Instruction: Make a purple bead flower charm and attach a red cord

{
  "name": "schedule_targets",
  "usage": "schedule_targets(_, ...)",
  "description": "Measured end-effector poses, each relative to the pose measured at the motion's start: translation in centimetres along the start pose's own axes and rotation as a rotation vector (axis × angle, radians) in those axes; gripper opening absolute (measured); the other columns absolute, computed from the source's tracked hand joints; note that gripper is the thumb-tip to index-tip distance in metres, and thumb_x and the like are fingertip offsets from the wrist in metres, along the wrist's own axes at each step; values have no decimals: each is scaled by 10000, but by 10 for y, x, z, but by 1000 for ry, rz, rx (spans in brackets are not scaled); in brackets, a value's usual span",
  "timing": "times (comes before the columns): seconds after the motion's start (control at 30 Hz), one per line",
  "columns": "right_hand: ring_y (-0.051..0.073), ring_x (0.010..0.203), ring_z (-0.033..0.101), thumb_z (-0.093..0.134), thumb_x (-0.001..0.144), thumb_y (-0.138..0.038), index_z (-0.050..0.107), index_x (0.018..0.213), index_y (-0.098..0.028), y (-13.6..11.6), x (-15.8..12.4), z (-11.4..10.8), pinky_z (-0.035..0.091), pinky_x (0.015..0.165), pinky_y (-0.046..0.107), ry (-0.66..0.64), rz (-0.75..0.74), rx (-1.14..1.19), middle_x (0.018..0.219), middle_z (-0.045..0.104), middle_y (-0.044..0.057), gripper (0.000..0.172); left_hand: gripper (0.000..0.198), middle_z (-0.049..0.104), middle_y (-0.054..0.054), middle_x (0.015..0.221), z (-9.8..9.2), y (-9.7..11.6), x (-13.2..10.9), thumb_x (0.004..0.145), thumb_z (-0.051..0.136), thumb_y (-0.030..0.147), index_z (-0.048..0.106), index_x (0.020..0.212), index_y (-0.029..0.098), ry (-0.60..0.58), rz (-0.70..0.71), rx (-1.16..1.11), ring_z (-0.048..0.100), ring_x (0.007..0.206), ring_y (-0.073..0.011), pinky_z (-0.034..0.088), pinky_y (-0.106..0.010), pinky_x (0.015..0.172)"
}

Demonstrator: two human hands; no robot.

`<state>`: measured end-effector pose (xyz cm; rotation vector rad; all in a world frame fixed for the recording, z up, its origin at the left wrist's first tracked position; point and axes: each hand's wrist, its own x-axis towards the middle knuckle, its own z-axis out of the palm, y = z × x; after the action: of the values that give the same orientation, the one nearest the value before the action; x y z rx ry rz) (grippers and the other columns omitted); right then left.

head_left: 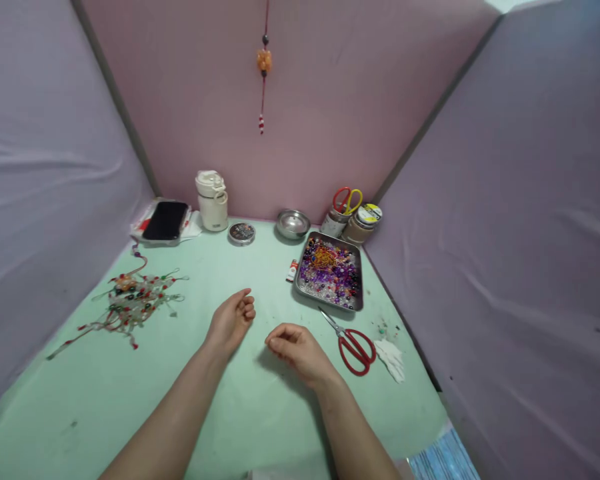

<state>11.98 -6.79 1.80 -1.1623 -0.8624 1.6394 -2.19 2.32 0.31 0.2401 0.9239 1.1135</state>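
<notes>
Left hand (233, 321): fingers half-curled above surface (230, 413); can't tell if gripping.
Right hand (301, 350): thumb and fingertips together; can't tell if on anything.
Scissors (342, 332): red handles, metal blades together, on surface right of right hand.
Tray (325, 302): metal, beyond scissors; purple, clear, black beads (335, 280), orange cord (324, 257).
Lid (369, 214): yellow-white, lettering unreadable.
Packet (292, 271): red-white, print too small.

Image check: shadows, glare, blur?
Head view: soft shadow beneath the right hand; head view: glints in the metal bowl, washed-out upper-right corner; head view: fine detail in the beaded strands looks slightly soft.
</notes>
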Motion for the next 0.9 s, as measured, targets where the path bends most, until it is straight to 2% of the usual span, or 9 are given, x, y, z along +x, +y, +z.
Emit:
schedule_targets(0.07,75,566,444,788,647,-363,696,713,-151,1,-7,-1,325,572,222,-43,-2,-21,607,571,-23,240,94,639,-88,774,1,6,7,764,608,109,604,858,115,13,21,125,586,631,-109,481,-204,579)
schedule_targets(0.13,78,571,448,780,659,-365,694,712,-151,1,-13,-2,329,577,222,-68,-7,-38,606,571,-24,237,229,660,-134,1020,4,15,19,762,635,139,598,988,150,81,201,346,638,925,-185,511,-293,819)
schedule_targets(0.2,79,575,449,770,674,-360,691,713,-153,2,-19,-2,334,584,221,-81,-2,-54,611,573,-27,224,357,567,-138,1284,9,24,36,817,581,180,551,1173,185,164,479,694,521,1211,-230,404,-369,1029)
schedule_targets(0.27,79,577,449,765,680,-355,687,707,-153,3,-25,-2,339,593,220,-88,10,-65,611,572,-28,218,406,475,-161,1402,17,32,55,862,506,197,507,1265,153,124,690,1096,392,1342,-256,277,-404,1131)
schedule_targets(0.3,81,580,450,764,679,-353,684,702,-152,3,-28,-2,341,599,221,-89,19,-69,611,572,-27,218,423,435,-169,1439,21,35,66,883,469,217,487,1299,136,92,752,1281,346,1374,-261,242,-405,1150)
schedule_targets(0.37,86,586,453,758,680,-344,678,695,-150,5,-34,-2,343,608,223,-83,31,-75,611,570,-24,211,469,351,-177,1502,29,39,86,913,415,268,438,1357,119,72,757,1627,274,1414,-281,223,-424,1155)
schedule_targets(0.5,94,607,446,717,692,-283,676,697,-149,7,-47,-3,333,618,224,-30,25,-88,618,556,-23,139,531,257,-187,1552,40,43,119,905,428,304,401,1398,110,106,729,1758,191,1441,-328,200,-491,1142)
schedule_targets(0.67,101,620,438,709,692,-274,668,677,-156,5,-61,-8,327,618,227,56,29,-105,629,555,-18,125,542,242,-150,1567,48,56,145,935,347,348,362,1430,128,110,731,1860,157,1453,-297,125,-504,1153)
schedule_targets(0.9,110,639,493,779,664,-425,707,691,-178,15,-82,-16,345,635,238,-148,53,-70,674,593,6,260,564,355,-216,1492,68,82,174,926,362,439,431,1372,100,174,706,1906,267,1390,-350,215,-501,1101)
